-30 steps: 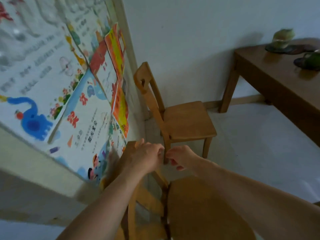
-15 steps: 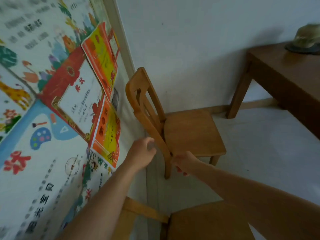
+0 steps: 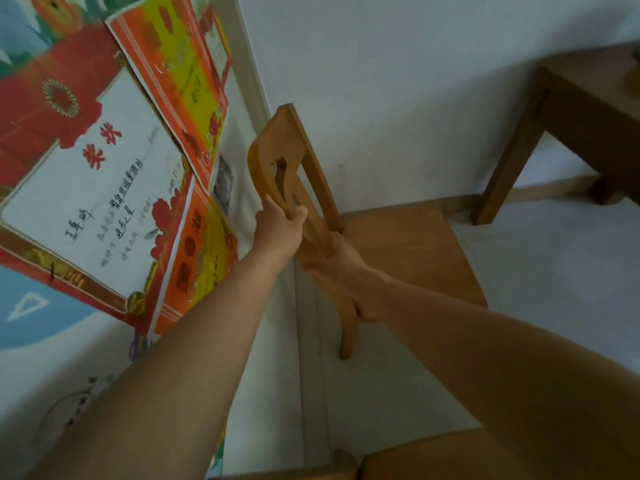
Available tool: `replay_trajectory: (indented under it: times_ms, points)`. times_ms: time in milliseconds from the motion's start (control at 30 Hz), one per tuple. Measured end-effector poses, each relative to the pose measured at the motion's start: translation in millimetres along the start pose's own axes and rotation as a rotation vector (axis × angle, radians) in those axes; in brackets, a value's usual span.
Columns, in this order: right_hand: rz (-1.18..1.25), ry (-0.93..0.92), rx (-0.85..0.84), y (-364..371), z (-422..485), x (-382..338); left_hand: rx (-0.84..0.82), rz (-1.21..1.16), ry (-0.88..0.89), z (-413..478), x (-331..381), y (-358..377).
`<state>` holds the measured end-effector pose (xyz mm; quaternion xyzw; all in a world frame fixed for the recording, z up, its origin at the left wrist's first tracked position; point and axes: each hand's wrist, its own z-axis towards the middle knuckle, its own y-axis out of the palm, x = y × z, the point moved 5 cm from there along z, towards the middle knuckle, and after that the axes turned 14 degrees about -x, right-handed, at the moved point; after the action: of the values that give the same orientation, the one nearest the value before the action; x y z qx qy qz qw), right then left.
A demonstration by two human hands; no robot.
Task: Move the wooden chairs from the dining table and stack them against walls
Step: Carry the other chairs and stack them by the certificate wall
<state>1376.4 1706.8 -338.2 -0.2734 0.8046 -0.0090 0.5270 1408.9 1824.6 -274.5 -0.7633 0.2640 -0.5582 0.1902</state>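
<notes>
Left grip (image 3: 277,230), right grip (image 3: 341,266) now holding chair (image 3: 408,244)

**Chair in the floor's corner, both hands on its back**

The light wooden chair with a cut-out backrest (image 3: 408,251) stands on the floor (image 3: 554,271) in its far-left corner, back toward the left wall (image 3: 69,375) and seat pointing right. Paper certificates (image 3: 104,188) hang on that wall, left of the backrest. The left hand (image 3: 277,226) grips the backrest's near edge. The right hand (image 3: 343,268), just below it, holds the near post. The dark wooden table (image 3: 588,109) stands right of the chair, against the far wall (image 3: 398,81). A second wooden chair (image 3: 450,459) sits nearest the person.
</notes>
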Motion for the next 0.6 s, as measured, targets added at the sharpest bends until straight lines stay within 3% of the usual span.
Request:
replay_trajectory:
  times_ms: [267, 600]
  points:
    - [-0.02, -0.01, -0.054, 22, 62, -3, 0.02, -0.044, 0.001, 19, -13, -2]
    - [-0.291, -0.008, -0.014, 17, 59, -3, -0.001, -0.112, 0.068, 6, -9, -10]
